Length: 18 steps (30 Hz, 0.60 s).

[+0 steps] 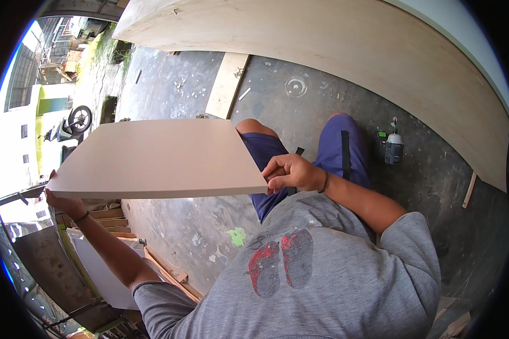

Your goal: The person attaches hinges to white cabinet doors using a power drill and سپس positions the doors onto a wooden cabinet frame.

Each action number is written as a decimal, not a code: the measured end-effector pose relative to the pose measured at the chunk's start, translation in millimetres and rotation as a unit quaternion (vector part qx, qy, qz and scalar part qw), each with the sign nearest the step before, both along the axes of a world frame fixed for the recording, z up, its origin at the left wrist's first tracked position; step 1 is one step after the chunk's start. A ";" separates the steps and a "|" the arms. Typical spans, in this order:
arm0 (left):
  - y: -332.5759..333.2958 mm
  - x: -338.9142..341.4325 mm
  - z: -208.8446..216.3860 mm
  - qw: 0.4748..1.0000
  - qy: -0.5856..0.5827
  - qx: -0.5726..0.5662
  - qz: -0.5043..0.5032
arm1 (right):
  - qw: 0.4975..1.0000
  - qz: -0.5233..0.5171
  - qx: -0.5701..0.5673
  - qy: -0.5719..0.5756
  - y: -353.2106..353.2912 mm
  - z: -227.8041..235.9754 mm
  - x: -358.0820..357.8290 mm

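A flat, pale beige panel [164,158] is held up off the floor, spanning from the left side of the view to my lap. Its near long edge faces me, and hinge-like metal bits [202,116] show at its far edge. My left hand [65,203] grips the panel's near left corner, fingers partly hidden behind it. At the opposite end, my right hand [288,172] pinches the near right corner between thumb and fingers. The panel's underside is hidden.
A large plywood structure [322,56] stands across the far side. On the grey floor are a cordless drill [394,150] at right, a plywood strip [226,85] and a wood stick [469,189]. White boards [99,265] lean at lower left; a motorbike [68,127] stands outside.
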State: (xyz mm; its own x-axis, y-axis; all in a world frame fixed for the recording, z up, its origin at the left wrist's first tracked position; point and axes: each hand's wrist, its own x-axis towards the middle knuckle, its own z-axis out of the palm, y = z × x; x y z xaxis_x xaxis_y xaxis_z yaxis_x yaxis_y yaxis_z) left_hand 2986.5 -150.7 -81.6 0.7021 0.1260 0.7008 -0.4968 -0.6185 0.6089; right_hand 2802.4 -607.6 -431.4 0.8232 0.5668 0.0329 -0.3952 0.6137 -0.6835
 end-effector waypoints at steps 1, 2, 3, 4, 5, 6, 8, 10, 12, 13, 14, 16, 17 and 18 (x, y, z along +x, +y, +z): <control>3.1 -2.4 -4.2 1.000 -0.007 0.005 0.000 | 1.000 0.011 0.007 0.011 1.3 -0.7 1.9; 7.0 -4.4 -7.6 1.000 -0.013 0.009 -0.001 | 0.999 0.021 0.014 0.022 2.9 -0.8 3.0; 12.0 -6.1 -10.7 1.000 -0.012 0.006 0.002 | 0.999 0.023 0.011 0.023 5.1 0.0 3.3; 10.8 -6.9 -11.3 1.000 -0.015 0.015 0.001 | 0.999 0.022 0.013 0.024 4.5 0.2 2.9; 10.4 -7.8 -12.2 1.000 -0.017 0.024 0.001 | 0.999 0.021 0.015 0.024 4.2 0.3 2.5; 12.4 -8.3 -13.1 1.000 -0.017 0.024 0.001 | 0.999 0.021 0.014 0.024 4.3 0.3 1.9; 16.8 -11.7 -13.0 0.999 -0.024 0.022 0.004 | 0.999 0.030 0.013 0.020 5.4 0.6 1.4; 20.5 -16.9 -14.3 1.000 -0.014 0.009 0.012 | 0.996 0.052 0.017 0.066 5.2 7.4 2.3; 27.2 -23.6 -17.6 1.000 -0.005 -0.004 0.022 | 0.991 0.074 0.021 0.111 11.3 9.3 6.2; 31.7 -26.2 -19.3 0.999 0.024 -0.024 0.020 | 0.976 0.111 0.060 0.179 18.2 4.8 11.8; 33.8 -30.9 -19.7 0.998 0.050 -0.044 0.018 | 0.954 0.148 0.097 0.243 25.7 0.8 18.7; 30.1 -41.9 -29.8 0.997 0.040 -0.070 0.020 | 0.943 0.187 0.118 0.248 44.1 -9.7 31.3; 25.8 -51.4 -35.2 0.995 0.034 -0.095 0.022 | 0.953 0.133 0.132 0.237 55.4 -8.2 33.7; 23.9 -61.2 -41.9 0.995 0.024 -0.098 0.025 | 0.960 0.080 0.147 0.225 62.4 -6.6 34.2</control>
State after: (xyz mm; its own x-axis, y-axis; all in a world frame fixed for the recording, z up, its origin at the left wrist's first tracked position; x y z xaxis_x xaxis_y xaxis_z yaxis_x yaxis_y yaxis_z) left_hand 2925.2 -126.7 -123.5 0.7235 0.2918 0.6256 -0.4364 -0.5090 0.7420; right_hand 2836.6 -545.2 -438.0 0.6948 0.7075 -0.1290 -0.7151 0.6607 -0.2281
